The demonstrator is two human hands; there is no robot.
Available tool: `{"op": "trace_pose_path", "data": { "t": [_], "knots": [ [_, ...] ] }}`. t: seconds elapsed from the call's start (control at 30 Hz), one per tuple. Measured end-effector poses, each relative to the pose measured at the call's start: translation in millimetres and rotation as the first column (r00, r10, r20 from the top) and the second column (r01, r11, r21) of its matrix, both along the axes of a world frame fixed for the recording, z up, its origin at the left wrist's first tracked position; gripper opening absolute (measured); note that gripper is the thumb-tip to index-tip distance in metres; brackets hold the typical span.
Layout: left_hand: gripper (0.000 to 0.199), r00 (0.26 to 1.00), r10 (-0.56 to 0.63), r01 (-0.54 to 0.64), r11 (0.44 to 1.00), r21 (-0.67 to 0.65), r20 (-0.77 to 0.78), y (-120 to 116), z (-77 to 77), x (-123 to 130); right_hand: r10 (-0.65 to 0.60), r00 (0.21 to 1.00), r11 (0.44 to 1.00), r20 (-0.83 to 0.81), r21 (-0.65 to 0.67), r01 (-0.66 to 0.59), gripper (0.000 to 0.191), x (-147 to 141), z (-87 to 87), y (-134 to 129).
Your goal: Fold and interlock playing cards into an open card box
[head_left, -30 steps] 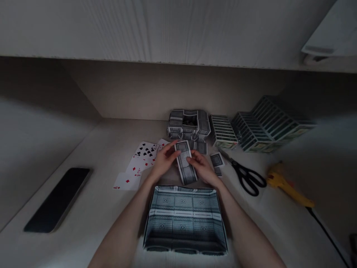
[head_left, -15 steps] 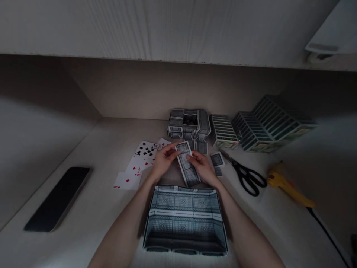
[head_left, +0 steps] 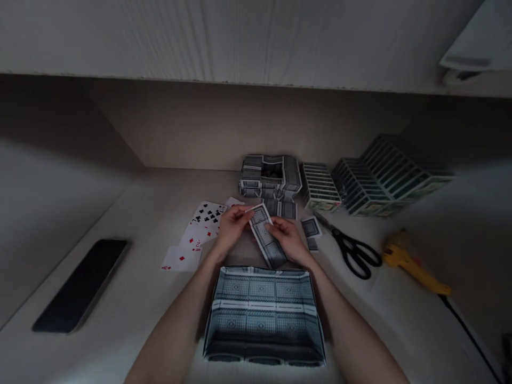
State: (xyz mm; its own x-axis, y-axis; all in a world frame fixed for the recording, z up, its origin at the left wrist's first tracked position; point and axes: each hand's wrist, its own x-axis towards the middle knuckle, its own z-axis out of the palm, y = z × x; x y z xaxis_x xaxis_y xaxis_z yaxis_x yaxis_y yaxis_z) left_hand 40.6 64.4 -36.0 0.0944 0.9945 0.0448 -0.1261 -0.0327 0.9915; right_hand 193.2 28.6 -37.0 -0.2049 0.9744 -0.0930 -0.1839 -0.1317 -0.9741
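Observation:
A long strip of playing cards (head_left: pixel 266 240), patterned backs up, is held tilted between my two hands. My left hand (head_left: pixel 232 226) pinches its upper left corner. Along its right edge, my right hand (head_left: pixel 287 234) grips it with the thumb on top. Just below the strip stands an open box made of playing cards (head_left: pixel 262 314), between my forearms. Loose face-up playing cards (head_left: pixel 204 226), clubs and diamonds, lie left of my left hand. Right of my right hand are small card pieces (head_left: pixel 311 226) with dark backs.
Black-handled scissors (head_left: pixel 352 250) and a yellow glue gun (head_left: pixel 414 269) with a cord lie at right. At the back stand a hollow card structure (head_left: pixel 270 176) and slatted card stacks (head_left: pixel 322 186). A phone (head_left: pixel 82 285) lies at left. A shelf edge (head_left: pixel 256 82) overhangs.
The top of the card strip has tilted slightly left, and my left hand has shifted a little left with it. Both hands keep their hold.

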Motion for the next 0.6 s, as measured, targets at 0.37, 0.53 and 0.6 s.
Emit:
{"op": "trace_pose_path", "data": {
  "t": [0.37, 0.53, 0.6],
  "knots": [
    [0.024, 0.996, -0.006, 0.018, 0.992, -0.126, 0.090, -2.9, 2.0, -0.8, -0.030, 0.999, 0.999, -0.014, -0.015, 0.030, 0.028, 0.1, -2.2, 0.6],
    [0.020, 0.995, -0.006, 0.022, 0.987, -0.158, 0.104, -3.0, 2.0, -1.3, -0.065, 0.998, 0.998, 0.026, 0.018, 0.064, 0.023, 1.8, -4.1, 2.2],
    [0.019, 0.994, 0.001, 0.017, 0.987, -0.162, 0.107, -3.0, 2.4, -1.0, -0.081, 0.996, 0.996, 0.045, 0.032, 0.080, 0.021, 3.2, -6.1, 3.3]
  ]
}}
